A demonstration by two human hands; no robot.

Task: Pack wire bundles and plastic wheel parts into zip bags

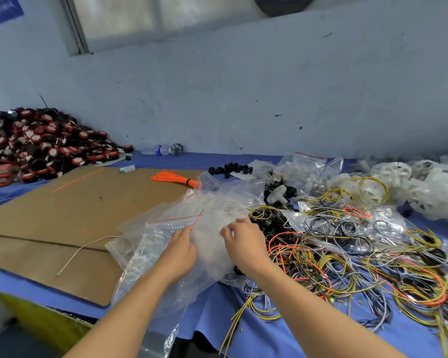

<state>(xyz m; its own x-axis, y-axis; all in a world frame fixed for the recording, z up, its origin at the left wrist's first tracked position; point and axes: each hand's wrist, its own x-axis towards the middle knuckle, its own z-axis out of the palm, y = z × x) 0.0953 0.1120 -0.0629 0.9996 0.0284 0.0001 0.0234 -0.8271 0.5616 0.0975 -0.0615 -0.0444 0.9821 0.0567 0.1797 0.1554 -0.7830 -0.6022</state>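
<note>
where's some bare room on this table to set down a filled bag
Free: the cardboard sheet, between the red-and-black parts pile and the zip bags under both hands, bar two stray wires. Crowded: right of the bags, the wire tangle and white wheels.

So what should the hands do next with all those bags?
Probably peel one zip bag off the heap and open its red-lined mouth. Both hands, left and right, rest on the bags, neither holds a wire yet, and the wire bundles lie just right.
</note>
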